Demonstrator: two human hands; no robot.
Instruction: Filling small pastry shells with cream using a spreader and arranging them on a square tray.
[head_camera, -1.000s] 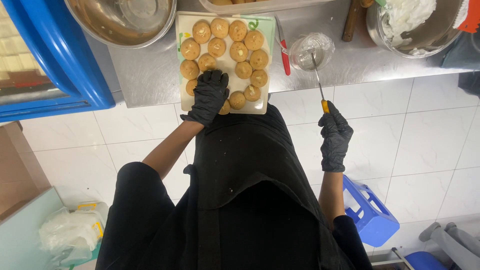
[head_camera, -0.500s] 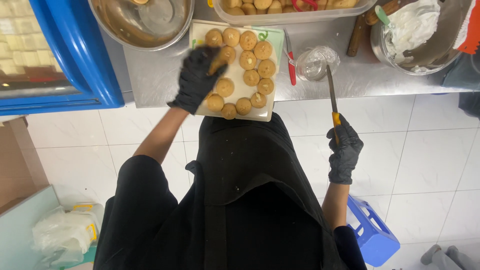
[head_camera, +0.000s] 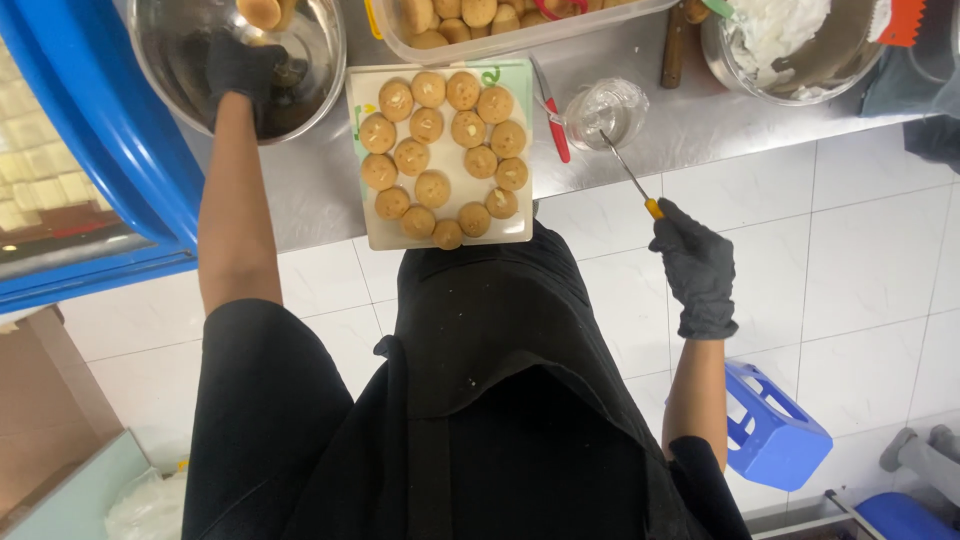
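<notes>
Filling the white tray (head_camera: 520, 232) looks nearly finished: our left hand (head_camera: 243, 68) grip pinches another pastry (head_camera: 262, 12) over the steel bowl (head_camera: 325, 85); our right hand (head_camera: 692, 252) grip clasps a thin tool (head_camera: 628, 174).

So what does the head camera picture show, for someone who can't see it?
A person's black-gloved left hand reaches into a metal bowl, while the right hand holds a thin tool beside a white board of round golden pastries on a steel counter.

cookie (head_camera: 262, 12): round, golden, over steel bowl (head_camera: 322, 60) | knife (head_camera: 628, 175): thin, orange-handled, tip in glass (head_camera: 605, 112)
</notes>
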